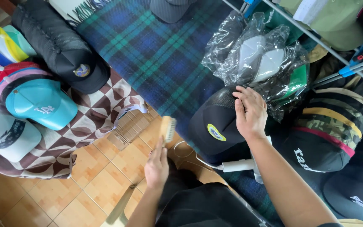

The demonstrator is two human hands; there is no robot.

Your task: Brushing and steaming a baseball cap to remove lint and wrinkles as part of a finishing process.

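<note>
- Spreading across the upper middle, a blue-and-green plaid blanket [156, 50]; lying below it, an orange tiled floor [85, 180] with a brown-and-white patterned cloth [93, 113] at the left.
- Gripping a wooden brush [167, 128] by its handle, the left hand [156, 167], fingers wrapped tight around it; bristles facing right, hovering above the floor, apart from any cap.
- Resting flat on a black cap with a yellow round patch [215, 126], the right hand [250, 112], fingers spread moderately and pressing down rather than closing on anything; patch sitting just left of the palm.
- Touching or nearly touching the right fingertips, a crinkled clear plastic bag holding pale caps [257, 59].
- Lying under the right forearm, a white corded appliance [240, 165], its cable looping toward the brush; kind too unclear to tell.
- Stacking at the far left of the left hand: a turquoise cap [43, 103], a white cap [5, 132], a black cap [74, 67] with a badge.
- Piling to the right of the right hand: a camouflage cap [337, 122] among darker caps beneath a metal rack [316, 40].
- Risking, by judgement: the black cap slipping off the blanket edge under a one-handed flat press; the brush catching the loose cable; the plastic bag sliding down onto the cap being steadied.
</note>
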